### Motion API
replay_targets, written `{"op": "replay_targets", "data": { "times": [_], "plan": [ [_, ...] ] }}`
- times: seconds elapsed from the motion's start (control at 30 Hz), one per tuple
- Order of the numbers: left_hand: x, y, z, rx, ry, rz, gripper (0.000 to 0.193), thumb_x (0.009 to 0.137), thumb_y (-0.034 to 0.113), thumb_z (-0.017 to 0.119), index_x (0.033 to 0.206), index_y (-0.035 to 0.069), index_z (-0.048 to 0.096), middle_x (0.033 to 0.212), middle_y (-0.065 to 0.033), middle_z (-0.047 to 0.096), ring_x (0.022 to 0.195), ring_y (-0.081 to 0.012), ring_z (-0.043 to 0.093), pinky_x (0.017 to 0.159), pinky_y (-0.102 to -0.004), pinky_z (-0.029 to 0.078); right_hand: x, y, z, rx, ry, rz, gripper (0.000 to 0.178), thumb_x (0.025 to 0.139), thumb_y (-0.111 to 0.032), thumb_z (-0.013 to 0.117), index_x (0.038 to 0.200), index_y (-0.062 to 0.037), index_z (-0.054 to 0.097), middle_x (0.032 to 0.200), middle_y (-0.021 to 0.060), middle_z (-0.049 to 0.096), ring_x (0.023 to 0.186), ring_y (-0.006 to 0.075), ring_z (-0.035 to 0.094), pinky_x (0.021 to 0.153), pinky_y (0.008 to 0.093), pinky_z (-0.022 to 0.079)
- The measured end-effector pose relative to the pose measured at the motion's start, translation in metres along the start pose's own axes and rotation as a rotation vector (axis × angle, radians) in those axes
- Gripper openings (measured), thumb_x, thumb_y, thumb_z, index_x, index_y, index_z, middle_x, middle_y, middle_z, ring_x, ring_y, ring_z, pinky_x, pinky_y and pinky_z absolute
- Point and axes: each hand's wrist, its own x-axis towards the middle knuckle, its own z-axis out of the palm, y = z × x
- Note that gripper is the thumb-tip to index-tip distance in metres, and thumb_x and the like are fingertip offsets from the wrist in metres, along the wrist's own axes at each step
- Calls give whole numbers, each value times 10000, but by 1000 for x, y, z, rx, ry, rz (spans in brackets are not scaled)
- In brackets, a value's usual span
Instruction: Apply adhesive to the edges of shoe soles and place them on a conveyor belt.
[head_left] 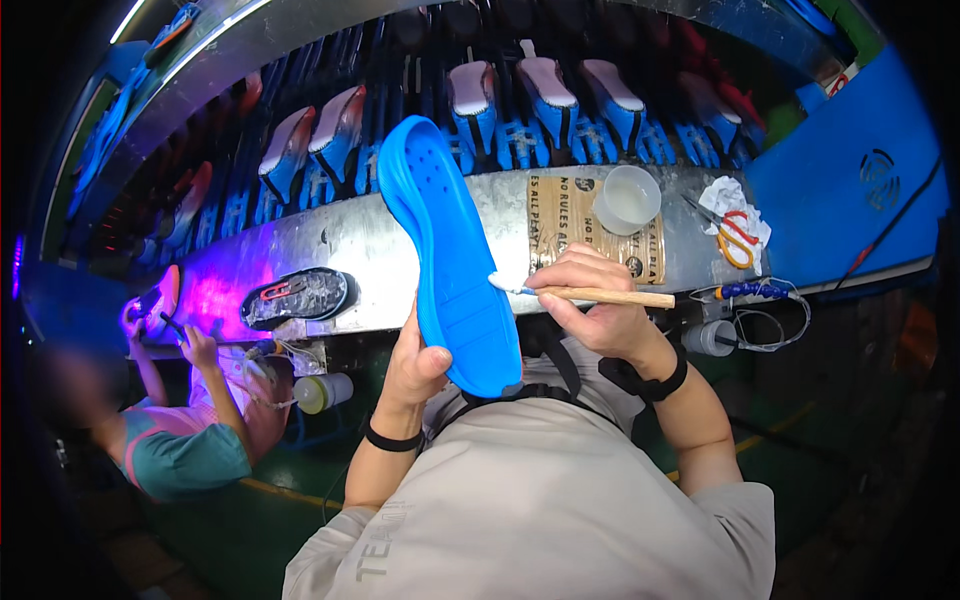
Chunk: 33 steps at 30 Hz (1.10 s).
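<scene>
A bright blue shoe sole (455,260) stands tilted in front of me, its hollow inner side facing up and small holes near its far end. My left hand (415,362) grips its near left edge, thumb on the rim. In my right hand (598,300) is a brush (610,297) with a wooden handle, held between thumb and fingers. The brush's white bristles (508,283) lie at the sole's right edge. Beyond my right hand, a translucent cup (628,198) stands on a patterned brown sheet (560,225).
Scissors (735,235) with red and orange handles lie by crumpled white paper (748,205) on the metal bench (385,262). A dark sole (298,297) lies to the left. Behind, several shoe uppers (545,82) sit on a rack. A co-worker (190,430) holds a shoe at far left.
</scene>
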Motion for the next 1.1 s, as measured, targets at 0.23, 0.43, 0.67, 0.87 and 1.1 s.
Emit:
{"op": "replay_targets", "data": {
  "times": [0.23, 0.43, 0.67, 0.87, 1.1],
  "plan": [
    [0, 3, 1, 62, 113, 116, 1219, 724, 576, 868, 1585, 5, 220, 1436, -194, 510, 1296, -311, 574, 1064, -455, 513, -7, -14, -4, 28, -72, -40, 110, 817, -27, 727, 926, -30, 735, 815, 85, 704, 743, 243, 624, 739, 359, 477],
    [3, 7, -4, 99, 68, 137, 1237, 721, 583, 874, 1581, -10, 212, 1430, -200, 513, 1289, -314, 582, 1059, -461, 518, -10, -23, -5, 53, -102, -33, 92, 813, -35, 728, 904, -28, 726, 802, 81, 695, 737, 247, 621, 746, 360, 472],
    [2, 12, 0, 112, 90, 151, 1243, 706, 589, 885, 1571, -9, 222, 1403, -210, 531, 1252, -330, 609, 1026, -468, 546, -9, -25, -11, 138, 14, -1, 139, 842, -36, 709, 969, 13, 738, 849, 103, 730, 697, 228, 606, 681, 351, 472],
    [1, 13, 5, 120, 65, 142, 1232, 700, 594, 888, 1562, 7, 231, 1369, -213, 556, 1208, -329, 639, 989, -464, 569, -6, -22, -4, 139, 41, 10, 132, 854, -31, 704, 976, 7, 737, 876, 101, 736, 717, 218, 605, 672, 339, 482],
    [-7, 9, -3, 36, 118, 80, 1158, 767, 689, 761, 1552, -34, 313, 1454, -254, 533, 1280, -368, 601, 1034, -492, 544, -22, -19, -15, 135, 215, 213, 151, 866, -11, 668, 1003, 15, 726, 851, 116, 695, 788, 215, 636, 740, 316, 497]
  ]
}}
